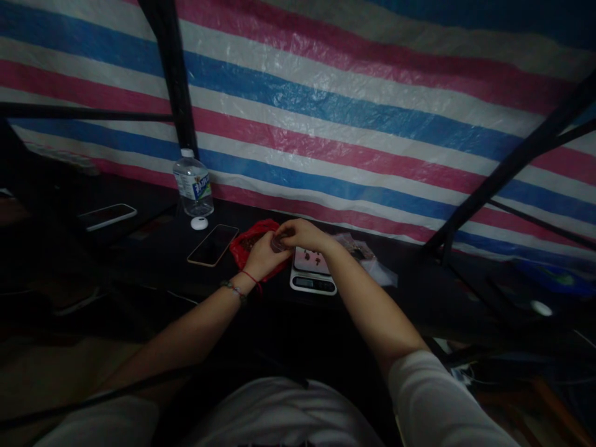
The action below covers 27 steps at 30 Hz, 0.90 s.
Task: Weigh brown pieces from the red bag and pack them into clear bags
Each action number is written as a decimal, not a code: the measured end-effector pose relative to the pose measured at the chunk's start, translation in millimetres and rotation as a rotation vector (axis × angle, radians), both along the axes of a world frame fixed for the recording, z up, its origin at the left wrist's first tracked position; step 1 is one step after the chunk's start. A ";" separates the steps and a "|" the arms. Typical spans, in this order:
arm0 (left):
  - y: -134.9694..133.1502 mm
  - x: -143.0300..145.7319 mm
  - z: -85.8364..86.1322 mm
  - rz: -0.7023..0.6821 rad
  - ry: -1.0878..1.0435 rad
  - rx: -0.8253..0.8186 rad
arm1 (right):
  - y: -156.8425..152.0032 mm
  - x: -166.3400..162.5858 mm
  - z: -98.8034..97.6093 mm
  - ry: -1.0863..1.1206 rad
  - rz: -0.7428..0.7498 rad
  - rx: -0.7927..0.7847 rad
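Note:
My left hand (263, 256) is closed around a small see-through plastic bag (278, 242), with its wrist by the red plastic bag (239, 253). That red bag lies spread wide and holds small brown bits. From the right, my right hand (302, 234) meets the left, its bent fingers pinching the rim of the clear bag; dim light blurs its outline and contents. Under my right wrist sits a white digital scale (313, 284), partly covered by the arm. Several small brown pieces (317, 261) rest on its plate.
A phone (213, 246) lies left of the red bag. Behind it stand a clear bottle (193, 186) and a small white case (199, 223). Another phone (108, 216) is farther left. Clear plastic bags (379, 270) lie right of the scale. Black frame bars (503, 164) flank the desk.

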<state>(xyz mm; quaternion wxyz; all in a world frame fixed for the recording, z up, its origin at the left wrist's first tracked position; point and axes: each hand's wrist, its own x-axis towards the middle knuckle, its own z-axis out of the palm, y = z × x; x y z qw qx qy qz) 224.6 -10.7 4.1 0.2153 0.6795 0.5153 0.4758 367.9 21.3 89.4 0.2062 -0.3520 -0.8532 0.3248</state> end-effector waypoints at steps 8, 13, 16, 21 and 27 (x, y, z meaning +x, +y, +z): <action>-5.2 3.3 4.1 0.016 0.011 0.012 | 3.6 -6.3 4.5 -0.213 -0.081 0.041; -5.5 4.7 3.1 0.024 -0.028 0.003 | -0.8 -19.3 5.6 -0.279 -0.216 0.187; -4.0 4.3 2.1 0.042 -0.074 -0.018 | -6.9 -25.6 8.7 -0.295 -0.198 0.242; -2.0 5.7 -0.2 -0.002 -0.189 -0.028 | -11.0 -24.9 15.1 -0.203 -0.039 0.166; -1.8 2.7 -1.4 0.028 -0.228 0.049 | 22.8 31.1 4.4 -0.114 -0.289 0.200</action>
